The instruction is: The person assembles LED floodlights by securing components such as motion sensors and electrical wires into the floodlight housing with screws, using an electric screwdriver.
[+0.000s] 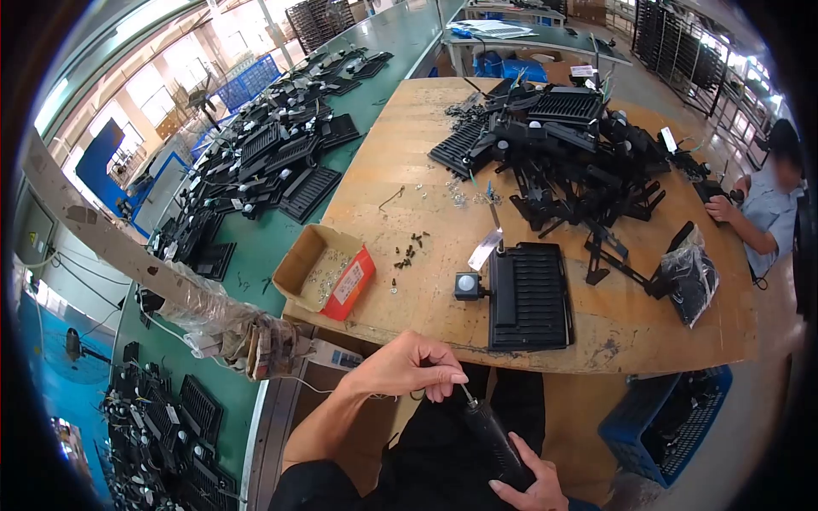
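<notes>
In my right hand (537,479) is a black electric screwdriver (492,439), its thin metal bit pointing up and to the left. My left hand (417,364) is closed, with thumb and fingers pinched at the bit's tip; whatever small thing they may hold is hidden. On the wooden table just beyond lies a black finned floodlight (530,296) with a small sensor box (467,286) on its left side and a white tag (486,249) on its cable. Dark screws (411,250) are scattered left of it, near an open cardboard box (324,271) holding small metal parts.
Black brackets and floodlights (571,162) are heaped at the table's back. A plastic-wrapped part (688,277) lies at right; a blue crate (669,426) stands below. Many floodlights cover the green conveyor (362,94) at left. Another person (767,204) sits at the right.
</notes>
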